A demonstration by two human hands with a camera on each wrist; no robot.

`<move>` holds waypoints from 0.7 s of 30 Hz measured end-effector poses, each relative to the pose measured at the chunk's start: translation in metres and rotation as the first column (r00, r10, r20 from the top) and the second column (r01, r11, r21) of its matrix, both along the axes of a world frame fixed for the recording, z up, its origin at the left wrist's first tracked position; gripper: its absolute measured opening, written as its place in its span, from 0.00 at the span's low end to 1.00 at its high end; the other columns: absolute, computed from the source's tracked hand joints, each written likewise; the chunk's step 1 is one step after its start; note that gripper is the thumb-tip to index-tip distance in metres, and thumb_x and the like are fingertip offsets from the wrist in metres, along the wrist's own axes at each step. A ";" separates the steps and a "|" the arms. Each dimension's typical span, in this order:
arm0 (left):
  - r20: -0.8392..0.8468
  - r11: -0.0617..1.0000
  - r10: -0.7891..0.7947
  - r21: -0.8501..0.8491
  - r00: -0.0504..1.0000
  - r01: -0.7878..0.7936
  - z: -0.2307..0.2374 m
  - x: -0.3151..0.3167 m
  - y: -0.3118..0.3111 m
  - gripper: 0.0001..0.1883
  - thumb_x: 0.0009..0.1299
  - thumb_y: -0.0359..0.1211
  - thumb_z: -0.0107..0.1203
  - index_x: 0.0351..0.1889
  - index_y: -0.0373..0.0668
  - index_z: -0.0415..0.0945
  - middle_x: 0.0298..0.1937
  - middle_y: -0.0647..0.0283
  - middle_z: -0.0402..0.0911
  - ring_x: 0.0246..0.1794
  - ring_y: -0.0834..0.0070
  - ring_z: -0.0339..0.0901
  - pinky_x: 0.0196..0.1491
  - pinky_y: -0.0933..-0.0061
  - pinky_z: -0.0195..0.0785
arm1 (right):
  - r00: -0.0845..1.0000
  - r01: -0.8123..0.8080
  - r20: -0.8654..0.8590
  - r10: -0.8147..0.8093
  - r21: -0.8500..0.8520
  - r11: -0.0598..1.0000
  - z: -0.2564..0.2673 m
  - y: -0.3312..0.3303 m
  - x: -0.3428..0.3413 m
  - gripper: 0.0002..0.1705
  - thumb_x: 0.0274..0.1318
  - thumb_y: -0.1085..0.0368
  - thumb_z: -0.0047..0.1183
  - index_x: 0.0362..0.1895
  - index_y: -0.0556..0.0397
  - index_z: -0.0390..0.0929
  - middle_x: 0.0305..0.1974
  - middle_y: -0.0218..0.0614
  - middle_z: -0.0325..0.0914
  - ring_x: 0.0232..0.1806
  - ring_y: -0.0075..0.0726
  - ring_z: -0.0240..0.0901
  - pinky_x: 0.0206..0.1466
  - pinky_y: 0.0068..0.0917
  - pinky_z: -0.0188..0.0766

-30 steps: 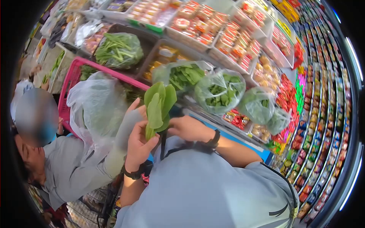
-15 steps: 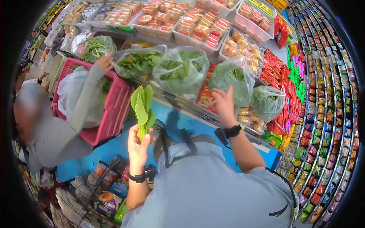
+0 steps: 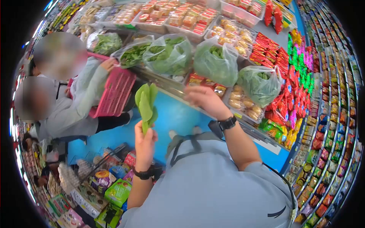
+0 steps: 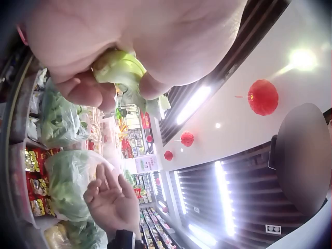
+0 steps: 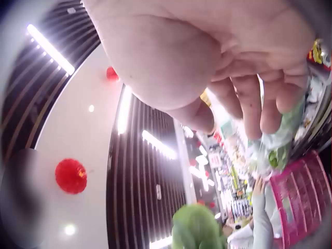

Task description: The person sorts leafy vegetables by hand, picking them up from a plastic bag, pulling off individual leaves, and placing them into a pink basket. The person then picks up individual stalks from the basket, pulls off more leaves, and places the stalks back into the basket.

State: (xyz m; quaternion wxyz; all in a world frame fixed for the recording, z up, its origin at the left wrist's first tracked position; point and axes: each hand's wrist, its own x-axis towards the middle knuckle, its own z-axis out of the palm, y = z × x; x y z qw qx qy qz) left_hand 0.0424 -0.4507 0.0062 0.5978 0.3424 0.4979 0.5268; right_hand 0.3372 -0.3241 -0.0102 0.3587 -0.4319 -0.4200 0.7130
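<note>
My left hand (image 3: 144, 146) holds a head of bok choy (image 3: 145, 104) upright by its stem end, leaves pointing away from me. In the left wrist view the pale cut base of the bok choy (image 4: 122, 70) shows between thumb and fingers. My right hand (image 3: 207, 100) is held out over the counter edge, fingers loosely extended, with nothing in it. Just beyond it is a clear plastic bag of leafy greens (image 3: 216, 62), with another bag of greens (image 3: 260, 85) to its right. In the right wrist view the palm (image 5: 155, 57) faces the camera.
Two more bags of greens (image 3: 167, 55) stand further left. Trays of packaged snacks (image 3: 190, 19) line the counter behind. A person in a grey sleeve (image 3: 95, 81) is beside a pink basket (image 3: 118, 91). A pile of packaged goods (image 3: 118, 190) lies at lower left; shelves (image 3: 330, 114) stand right.
My right hand moved away from beside the bok choy, out toward the bags on the right, then back a little from them. The left hand keeps the bok choy. The head view has shifted.
</note>
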 end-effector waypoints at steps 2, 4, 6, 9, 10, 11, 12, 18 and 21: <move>0.040 0.999 0.041 -0.008 0.998 -0.041 0.014 0.015 -0.006 0.20 0.84 0.34 0.53 0.70 0.42 0.64 0.53 0.65 0.75 0.39 0.82 0.69 0.43 0.75 0.67 | 0.968 -0.247 0.078 0.238 0.135 0.960 0.016 -0.022 -0.025 0.20 0.76 0.61 0.56 0.66 0.55 0.80 0.49 0.31 0.88 0.44 0.22 0.80 0.50 0.24 0.77; 0.115 1.000 0.027 -0.015 0.993 -0.025 0.016 0.024 -0.015 0.23 0.84 0.36 0.55 0.72 0.42 0.64 0.56 0.65 0.75 0.41 0.82 0.70 0.45 0.76 0.65 | 0.937 -0.348 0.075 0.341 0.155 0.924 0.032 -0.056 -0.044 0.18 0.75 0.62 0.58 0.63 0.57 0.81 0.49 0.31 0.88 0.46 0.21 0.80 0.51 0.25 0.78; 0.089 1.000 0.001 -0.006 0.996 0.000 0.014 0.031 -0.026 0.25 0.84 0.38 0.55 0.74 0.41 0.63 0.57 0.65 0.76 0.44 0.82 0.71 0.47 0.77 0.65 | 0.930 -0.366 0.014 0.367 0.138 0.920 0.043 -0.084 -0.058 0.16 0.75 0.63 0.60 0.59 0.59 0.82 0.47 0.32 0.88 0.47 0.22 0.81 0.52 0.26 0.79; -0.094 0.999 -0.046 0.016 0.995 0.048 0.015 0.032 -0.041 0.26 0.84 0.38 0.55 0.75 0.38 0.64 0.60 0.64 0.76 0.52 0.81 0.72 0.55 0.74 0.67 | 0.948 -0.293 -0.107 0.301 0.078 0.953 0.047 -0.106 -0.070 0.14 0.73 0.62 0.63 0.53 0.61 0.83 0.43 0.31 0.87 0.45 0.23 0.81 0.52 0.27 0.79; -0.139 0.998 -0.048 0.026 0.989 0.052 0.018 0.032 -0.047 0.25 0.84 0.36 0.54 0.75 0.37 0.64 0.63 0.62 0.76 0.58 0.79 0.73 0.62 0.72 0.67 | 0.949 -0.290 -0.104 0.298 0.085 0.953 0.040 -0.109 -0.070 0.14 0.74 0.62 0.62 0.52 0.61 0.83 0.43 0.32 0.87 0.45 0.22 0.81 0.52 0.27 0.79; -0.182 0.998 -0.052 0.033 0.982 0.059 0.022 0.033 -0.051 0.25 0.84 0.34 0.54 0.75 0.35 0.65 0.66 0.60 0.76 0.63 0.77 0.74 0.68 0.70 0.67 | 0.951 -0.285 -0.100 0.293 0.088 0.955 0.037 -0.111 -0.068 0.14 0.74 0.62 0.62 0.52 0.61 0.83 0.42 0.32 0.87 0.45 0.22 0.81 0.52 0.27 0.79; -0.168 0.998 -0.036 0.039 0.985 0.043 0.028 0.034 -0.055 0.24 0.83 0.31 0.54 0.74 0.34 0.65 0.68 0.59 0.76 0.70 0.73 0.72 0.75 0.66 0.62 | 0.950 -0.298 -0.068 0.305 0.096 0.950 0.039 -0.112 -0.067 0.14 0.74 0.62 0.62 0.52 0.62 0.83 0.42 0.32 0.87 0.45 0.22 0.81 0.52 0.27 0.79; -0.001 0.987 -0.066 0.149 0.998 0.065 0.037 0.034 -0.064 0.24 0.81 0.24 0.54 0.73 0.34 0.64 0.69 0.57 0.77 0.70 0.71 0.74 0.73 0.64 0.65 | 0.912 -0.406 0.132 0.388 0.151 0.902 0.069 -0.102 -0.053 0.14 0.73 0.63 0.63 0.50 0.62 0.83 0.41 0.32 0.88 0.42 0.21 0.81 0.48 0.25 0.79; 0.050 0.990 -0.045 0.138 0.998 0.037 0.044 0.039 -0.070 0.27 0.79 0.21 0.57 0.74 0.34 0.63 0.69 0.55 0.78 0.70 0.70 0.75 0.72 0.63 0.67 | 0.906 -0.413 0.193 0.377 0.209 0.886 0.079 -0.101 -0.053 0.12 0.71 0.64 0.64 0.50 0.61 0.83 0.39 0.33 0.88 0.40 0.21 0.81 0.46 0.25 0.80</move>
